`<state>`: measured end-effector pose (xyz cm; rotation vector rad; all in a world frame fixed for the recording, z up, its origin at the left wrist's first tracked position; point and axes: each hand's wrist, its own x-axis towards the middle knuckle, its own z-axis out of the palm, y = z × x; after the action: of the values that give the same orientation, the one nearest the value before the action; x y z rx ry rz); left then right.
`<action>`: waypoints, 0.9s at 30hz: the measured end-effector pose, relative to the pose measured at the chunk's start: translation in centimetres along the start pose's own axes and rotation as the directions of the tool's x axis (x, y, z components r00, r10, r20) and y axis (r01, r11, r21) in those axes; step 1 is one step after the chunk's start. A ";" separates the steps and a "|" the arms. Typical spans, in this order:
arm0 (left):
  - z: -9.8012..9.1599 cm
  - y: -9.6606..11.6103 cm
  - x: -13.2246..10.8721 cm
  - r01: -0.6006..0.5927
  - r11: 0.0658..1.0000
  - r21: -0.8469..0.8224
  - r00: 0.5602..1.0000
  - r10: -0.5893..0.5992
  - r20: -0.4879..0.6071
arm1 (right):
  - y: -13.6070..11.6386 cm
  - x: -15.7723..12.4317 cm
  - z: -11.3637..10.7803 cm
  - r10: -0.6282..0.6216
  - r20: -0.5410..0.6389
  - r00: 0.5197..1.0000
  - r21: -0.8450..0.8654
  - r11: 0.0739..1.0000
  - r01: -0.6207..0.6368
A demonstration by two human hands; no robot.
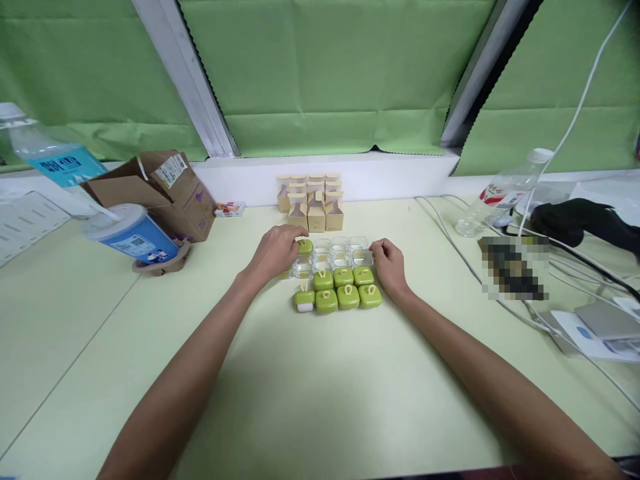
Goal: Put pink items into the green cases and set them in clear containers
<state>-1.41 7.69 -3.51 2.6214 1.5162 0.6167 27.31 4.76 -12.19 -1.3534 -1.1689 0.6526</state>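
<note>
Clear square containers [341, 259] stand in rows at the middle of the table. In front of them are several green lids with pale loops [348, 297]; the leftmost piece [304, 299] shows a white part below its green top. My left hand [278, 251] is at the left end of the rows, its fingers closed together over a green lid [305, 247] at the back left. At the right end, my right hand [389, 261] has its fingers curled against the edge of a clear container [362, 258]. What its fingertips grip is too small to tell.
Small open cardboard boxes [317, 212] stand behind the containers. On the left are a brown carton [187, 200], a blue cup [135, 233] and a large bottle. White cables, another bottle [500, 193] and a black object lie to the right.
</note>
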 end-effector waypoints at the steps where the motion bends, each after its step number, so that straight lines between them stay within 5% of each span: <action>1: 0.1 0.0 0.0 -0.007 1.000 -0.002 1.000 0.007 0.007 | 0.0 0.0 0.0 0.004 0.000 1.000 0.000 1.000 -0.004; 18: 0.9 -1.0 0.2 0.023 0.998 -0.066 0.997 -0.018 0.073 | 0.6 0.3 -0.1 -0.018 -0.011 1.000 -0.005 1.000 0.018; 27: -1.0 -0.7 -0.2 -0.001 0.999 -0.050 0.984 0.010 0.179 | 0.8 0.3 -0.3 -0.010 0.000 1.000 -0.024 1.000 0.010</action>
<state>-2.41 7.75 -2.84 2.5657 1.4236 0.3999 27.91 5.10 -12.85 -1.3674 -1.1858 0.6331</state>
